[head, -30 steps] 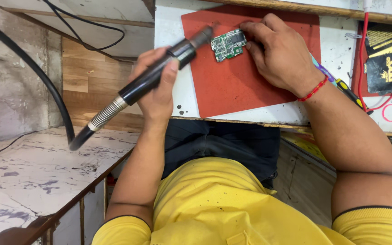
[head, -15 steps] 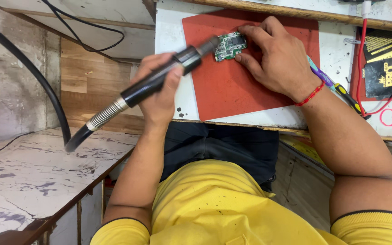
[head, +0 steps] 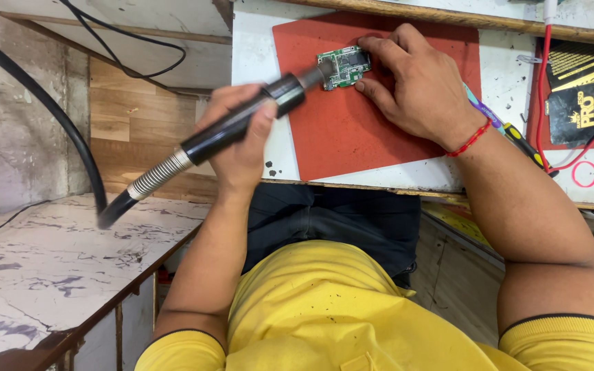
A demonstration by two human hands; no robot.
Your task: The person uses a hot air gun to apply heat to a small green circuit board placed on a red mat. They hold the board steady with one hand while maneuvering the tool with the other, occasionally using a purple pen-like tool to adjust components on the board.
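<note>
I am gripping the hot-air wand [head: 242, 124] in my left hand [head: 238, 141], nozzle seemingly just above the green circuit board [head: 343, 66], which my right hand [head: 417, 89] is pinning with its fingertips on the red mat [head: 338, 137]; I am keeping those fingertips clear of the heat.

We count two hands, the left hand [head: 238, 141] and the right hand [head: 417, 86], one hot-air tool [head: 242, 124], one green circuit board [head: 344, 66], one red mat [head: 366, 130] and one screwdriver [head: 527, 148].
</note>
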